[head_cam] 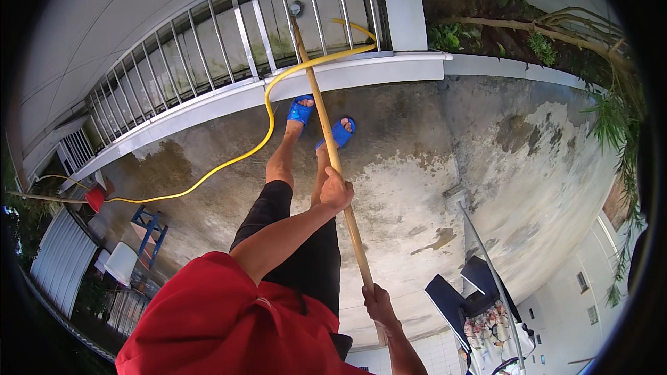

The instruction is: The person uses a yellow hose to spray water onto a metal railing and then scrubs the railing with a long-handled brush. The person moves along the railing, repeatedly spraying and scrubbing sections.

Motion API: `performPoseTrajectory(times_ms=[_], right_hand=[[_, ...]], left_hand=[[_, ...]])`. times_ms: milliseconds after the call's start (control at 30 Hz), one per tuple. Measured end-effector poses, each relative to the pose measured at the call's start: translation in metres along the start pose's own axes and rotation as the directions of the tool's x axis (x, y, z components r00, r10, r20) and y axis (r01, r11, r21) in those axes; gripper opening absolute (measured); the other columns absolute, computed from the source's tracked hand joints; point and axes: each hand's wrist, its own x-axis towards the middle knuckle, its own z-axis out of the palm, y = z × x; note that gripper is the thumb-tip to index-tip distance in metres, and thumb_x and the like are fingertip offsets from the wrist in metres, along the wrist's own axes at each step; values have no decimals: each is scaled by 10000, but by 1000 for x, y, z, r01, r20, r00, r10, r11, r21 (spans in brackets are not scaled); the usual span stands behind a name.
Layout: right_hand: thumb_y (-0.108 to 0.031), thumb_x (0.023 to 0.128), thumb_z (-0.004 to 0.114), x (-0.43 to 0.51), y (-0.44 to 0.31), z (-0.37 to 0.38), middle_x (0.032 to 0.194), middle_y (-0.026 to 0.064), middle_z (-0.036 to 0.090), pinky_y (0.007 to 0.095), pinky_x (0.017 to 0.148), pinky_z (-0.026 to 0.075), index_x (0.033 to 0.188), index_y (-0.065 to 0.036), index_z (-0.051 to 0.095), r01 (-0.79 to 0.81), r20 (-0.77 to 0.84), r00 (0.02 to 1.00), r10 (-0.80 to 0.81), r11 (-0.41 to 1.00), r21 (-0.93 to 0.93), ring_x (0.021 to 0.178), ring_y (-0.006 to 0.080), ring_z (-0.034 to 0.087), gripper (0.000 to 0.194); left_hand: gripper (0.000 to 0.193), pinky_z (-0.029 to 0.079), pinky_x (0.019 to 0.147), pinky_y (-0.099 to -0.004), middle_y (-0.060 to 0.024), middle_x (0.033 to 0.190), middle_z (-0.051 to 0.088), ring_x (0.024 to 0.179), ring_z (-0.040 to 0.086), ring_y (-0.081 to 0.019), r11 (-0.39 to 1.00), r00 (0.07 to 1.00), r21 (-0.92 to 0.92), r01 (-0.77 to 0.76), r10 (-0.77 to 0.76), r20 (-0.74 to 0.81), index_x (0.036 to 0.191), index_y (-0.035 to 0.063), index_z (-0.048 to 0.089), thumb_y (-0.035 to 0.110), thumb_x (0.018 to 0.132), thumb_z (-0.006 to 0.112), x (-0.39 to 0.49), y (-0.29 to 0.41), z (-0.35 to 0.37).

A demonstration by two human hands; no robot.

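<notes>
My left hand (336, 190) grips a long wooden pole (319, 107) around its middle. Closer to my body, my right hand (380, 304) is wrapped around the same pole near its lower end. The pole slants away past my feet to the metal railing (200, 44). Its far tip lies beside a small round fitting (296, 8) seen among the bars; whether the two touch, I cannot tell. A yellow hose (270, 109) crosses the pole by the white ledge (359, 76) under the railing. Both feet, in blue slippers (341, 134), stand on partly wet concrete (406, 208).
Leftward, the hose runs to a red container (95, 199), near a blue-framed stool (149, 234) and a white chair (121, 263). On the right, clothes (492, 323) hang by a metal pole (490, 260). Plants (453, 36) grow in a bed at upper right.
</notes>
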Motion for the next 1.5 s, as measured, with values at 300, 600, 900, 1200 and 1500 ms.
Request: performPoseTrajectory(times_ms=[300,600,900,1200,1500], right_hand=[[-321,1056,610,22,-48,13,598,211,551,485,520,411,833,33,571,-82,13,997,81,991,108,533,309,581,420],[-436,1080,562,-14,-117,4,548,-50,430,273,356,344,796,-120,485,-319,218,944,247,846,428,402,51,402,432],[-374,1107,505,-118,-113,38,539,-55,401,269,348,329,779,-130,471,-512,374,858,353,658,553,386,59,378,410],[-448,1113,474,-51,-159,32,567,-56,389,270,370,320,790,-155,483,-407,412,895,174,697,590,417,67,354,436],[-422,1105,507,-5,-153,17,562,-57,406,274,373,292,797,-137,515,-401,426,891,159,717,571,415,60,341,419]], left_hand=[[562,571,876,-534,-316,1083,690,1030,723,-439,992,997,103,73,-72,-9,1284,-66,313,256,957,637,25,50,-52],[539,635,738,-465,-264,1094,699,982,741,-416,990,995,103,94,-96,14,1280,-40,334,236,938,647,5,67,-80],[565,619,714,-436,-214,973,717,847,763,-345,980,947,191,56,-112,300,1293,-42,326,280,967,656,-76,21,-86],[564,649,576,-435,-293,1033,674,876,757,-411,948,950,183,-261,285,-125,1251,-75,307,181,908,675,18,15,-98],[535,602,855,-488,-296,1088,668,977,730,-435,984,996,-152,-87,84,-26,1286,-5,314,188,915,647,26,33,-104]])
